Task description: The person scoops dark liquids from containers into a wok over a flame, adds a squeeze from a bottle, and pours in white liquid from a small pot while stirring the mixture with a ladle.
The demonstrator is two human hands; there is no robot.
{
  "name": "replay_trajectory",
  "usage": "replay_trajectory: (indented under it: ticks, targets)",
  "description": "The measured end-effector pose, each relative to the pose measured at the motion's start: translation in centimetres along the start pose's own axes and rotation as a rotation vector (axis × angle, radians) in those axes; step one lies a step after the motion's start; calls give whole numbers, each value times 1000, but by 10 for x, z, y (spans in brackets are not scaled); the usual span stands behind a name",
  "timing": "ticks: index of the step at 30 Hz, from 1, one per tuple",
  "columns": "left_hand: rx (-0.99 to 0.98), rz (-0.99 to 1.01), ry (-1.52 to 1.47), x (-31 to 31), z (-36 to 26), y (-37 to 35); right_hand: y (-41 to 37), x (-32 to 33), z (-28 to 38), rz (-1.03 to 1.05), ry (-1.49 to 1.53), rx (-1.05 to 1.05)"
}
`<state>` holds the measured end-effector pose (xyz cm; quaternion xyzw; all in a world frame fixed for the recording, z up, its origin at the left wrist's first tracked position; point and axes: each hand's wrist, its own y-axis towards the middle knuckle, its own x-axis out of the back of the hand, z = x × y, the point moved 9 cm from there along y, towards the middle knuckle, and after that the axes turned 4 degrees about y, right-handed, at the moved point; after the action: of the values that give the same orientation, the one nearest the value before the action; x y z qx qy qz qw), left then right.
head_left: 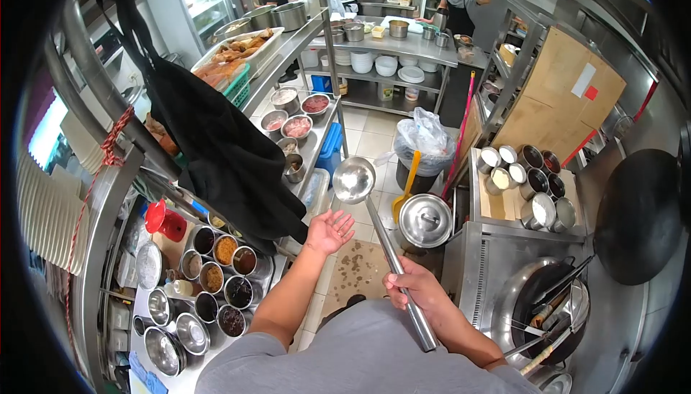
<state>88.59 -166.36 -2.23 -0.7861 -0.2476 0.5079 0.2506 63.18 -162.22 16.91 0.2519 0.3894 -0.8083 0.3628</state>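
My right hand point(414, 284) is wrapped around the thick metal handle of a long ladle point(354, 180), in front of my body. The ladle slants up and to the left, its round bowl facing up, with no food visible in it. My left hand point(330, 231) is palm up below the bowl, fingers spread, holding nothing and apart from the ladle. A black cloth point(216, 135) hangs from the rack just left of that hand. To the right of the ladle's handle is a lidded metal pot point(425, 221).
On the left counter point(279, 268) stand several metal cups of sauces and spices. A wok point(533, 307) with utensils sits on the right stove, beside seasoning cups point(534, 184). A bagged bin point(425, 149) stands ahead. People point(461, 5) are at the back.
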Motion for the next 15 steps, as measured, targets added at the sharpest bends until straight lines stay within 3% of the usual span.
replay_trajectory:
  ticks: [15]
  targets:
    - [66, 95, 62, -30, 23, 18, -19, 20, 1, -81, 18, 41]
